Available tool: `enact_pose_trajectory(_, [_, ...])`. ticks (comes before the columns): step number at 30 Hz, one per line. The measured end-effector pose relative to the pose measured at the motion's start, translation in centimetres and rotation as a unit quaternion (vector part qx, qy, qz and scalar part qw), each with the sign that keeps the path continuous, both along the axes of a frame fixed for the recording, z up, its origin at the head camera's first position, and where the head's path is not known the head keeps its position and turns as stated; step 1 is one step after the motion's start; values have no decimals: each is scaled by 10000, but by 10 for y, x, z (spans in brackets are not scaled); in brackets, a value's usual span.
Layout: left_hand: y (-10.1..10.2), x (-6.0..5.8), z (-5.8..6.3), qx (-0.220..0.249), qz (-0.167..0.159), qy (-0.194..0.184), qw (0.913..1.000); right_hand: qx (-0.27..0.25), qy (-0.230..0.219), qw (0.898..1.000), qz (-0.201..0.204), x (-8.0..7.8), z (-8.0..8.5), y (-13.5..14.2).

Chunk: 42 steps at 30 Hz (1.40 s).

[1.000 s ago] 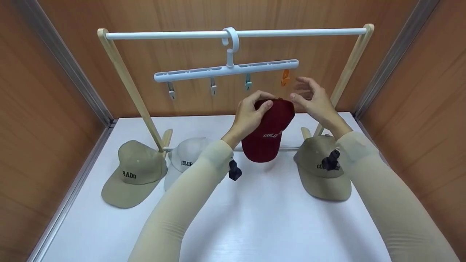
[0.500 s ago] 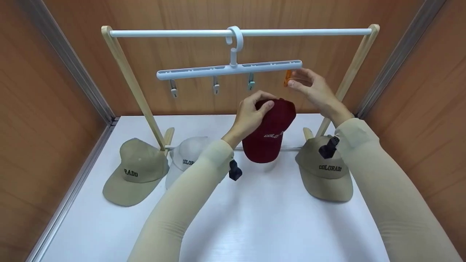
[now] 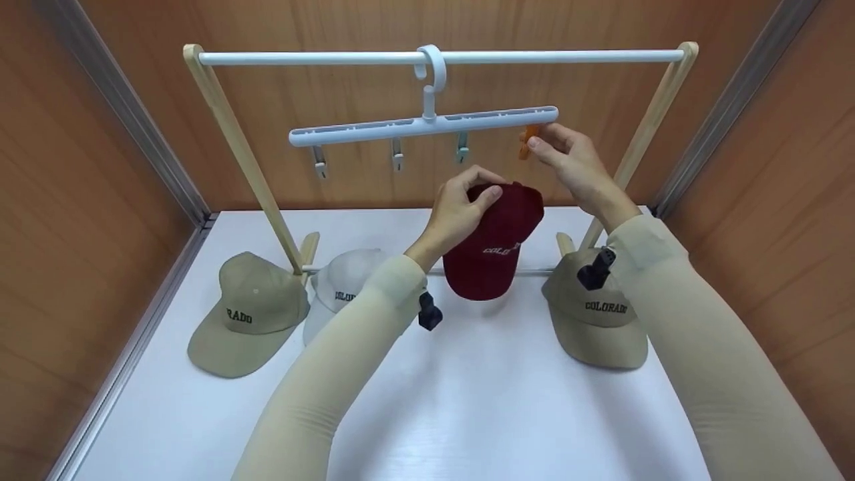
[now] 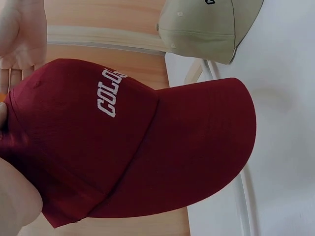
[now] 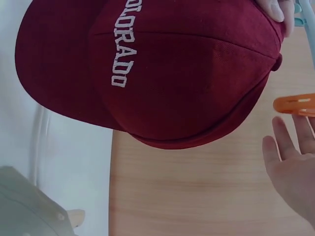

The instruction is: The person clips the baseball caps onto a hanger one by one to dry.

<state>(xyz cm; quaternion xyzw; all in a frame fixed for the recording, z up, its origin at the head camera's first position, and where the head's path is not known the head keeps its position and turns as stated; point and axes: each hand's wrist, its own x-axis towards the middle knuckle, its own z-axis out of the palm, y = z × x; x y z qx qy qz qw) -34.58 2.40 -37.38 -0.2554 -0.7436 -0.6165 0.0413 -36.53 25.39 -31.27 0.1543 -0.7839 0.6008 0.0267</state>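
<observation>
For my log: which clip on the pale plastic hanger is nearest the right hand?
The orange plastic clip; the teal clip and two grey clips hang farther left.

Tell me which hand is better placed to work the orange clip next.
Probably the right hand: its thumb and fingers are at the orange clip, while the left hand is occupied holding the maroon cap.

The head camera looks forward and down over the left hand (image 3: pixel 459 208) and right hand (image 3: pixel 580 167); closer, sideways-turned wrist views share the maroon cap (image 3: pixel 491 247) below the left.
</observation>
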Motion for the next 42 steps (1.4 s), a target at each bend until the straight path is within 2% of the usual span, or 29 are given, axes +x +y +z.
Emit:
enact_pose_trajectory(5, [0, -1, -1, -114, 74, -20, 9999, -36, 175, 9998, -68, 1, -2, 0])
enact_pose_trajectory(9, [0, -2, -3, -34, 62, -126, 9999, -88, 281, 9994, -157, 3, -4, 1])
enact_pose_trajectory(16, [-1, -4, -8, 692, -198, -644, 9953, -162, 353, 9984, -403, 11, -10, -2])
enact_pose_trajectory(23, [2, -8, -11, 1462, -376, -1101, 9824, -346, 341, 9974, -540, 18, -12, -7])
enact_pose_trajectory(28, [4, -8, -10, 1771, -499, -1351, 9736, -589, 270, 9962, -582, 20, -11, -9])
enact_pose_trajectory(35, [6, -8, -10, 1813, -738, -1420, 9703, -765, 270, 9939, -746, 22, -12, -12])
enact_pose_trajectory(42, [5, -8, -9, 1690, -818, -1316, 9733, -753, 425, 9911, -1010, 23, -11, -17])
